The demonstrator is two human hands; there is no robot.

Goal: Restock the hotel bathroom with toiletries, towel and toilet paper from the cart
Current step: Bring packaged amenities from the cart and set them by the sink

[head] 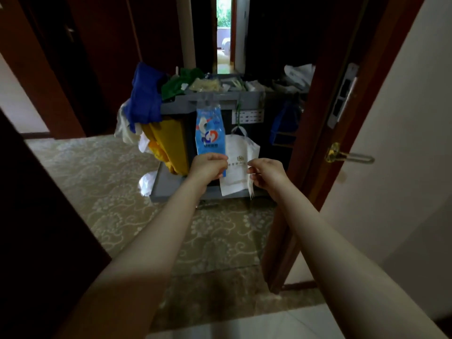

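At the centre of the frame, the left hand curls round the bottom edge of a blue packet hanging from the grey cart. Just to its right, the right hand pinches a thin white strip, possibly a wrapper, in front of a white bag.

Hotel corridor: housekeeping cart, patterned carpet, room doors

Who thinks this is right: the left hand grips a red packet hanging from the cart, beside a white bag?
Wrong colour: in the head view the left hand grips a blue packet, not red, hanging from the cart, beside a white bag.
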